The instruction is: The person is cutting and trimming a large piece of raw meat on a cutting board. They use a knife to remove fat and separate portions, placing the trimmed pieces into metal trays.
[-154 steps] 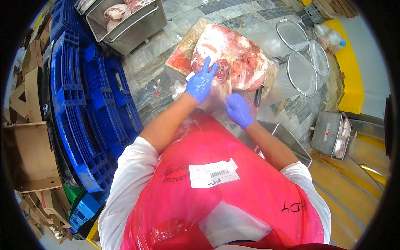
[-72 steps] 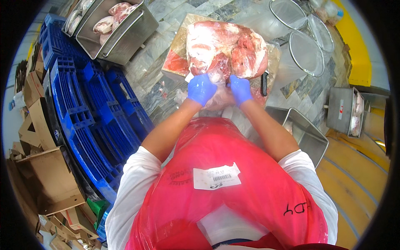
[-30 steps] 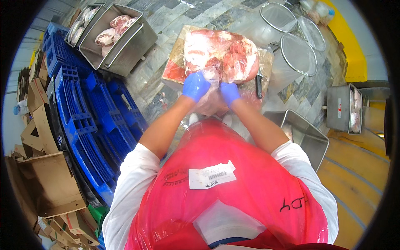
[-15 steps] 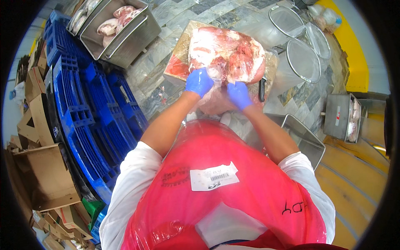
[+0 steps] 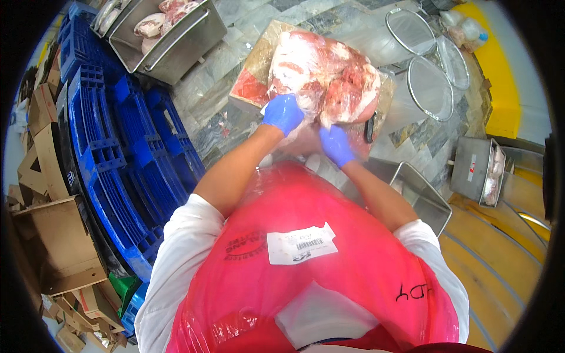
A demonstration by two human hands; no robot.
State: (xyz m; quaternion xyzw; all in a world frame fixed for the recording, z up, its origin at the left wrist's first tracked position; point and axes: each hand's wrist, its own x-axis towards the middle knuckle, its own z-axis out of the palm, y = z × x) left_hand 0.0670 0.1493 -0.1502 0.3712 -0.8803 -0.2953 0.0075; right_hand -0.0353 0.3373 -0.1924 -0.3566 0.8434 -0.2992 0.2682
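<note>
Grey stone-look floor tiles (image 5: 218,100) run all through this room, with chunky slatted blue pallets (image 5: 105,154) and scruffy cardboard boxes (image 5: 65,244) down the left side. Single view to go on, the head one, and it's looking straight down at the work.

So the slab of meat (image 5: 321,73) sits on what looks like a cardboard box (image 5: 259,54) covered in clear plastic film (image 5: 300,144). Left hand (image 5: 283,113) has its fingers curled against the slab's near edge, left of middle; can't tell if it's actually pinching anything. Right hand (image 5: 337,146) looks pressed together on a pale flap (image 5: 325,121) at the near edge (fat or film, honestly no idea from here).

What'd worry me: wet meat on slick plastic. Pull too hard and the slab could skid toward the person, or the film could rip. Also that knife (image 5: 369,130), black handle just beside the slab and near the right hand; a sudden slip could knock it off or nick a glove. I can't make out the blade.

Texture-wise, the meat's glossy, lumpy, red marbled with white. Brushed-looking metal bin (image 5: 188,53) up left, all hard angles, versus floppy see-through bags (image 5: 403,97) on round hoops at right.
</note>
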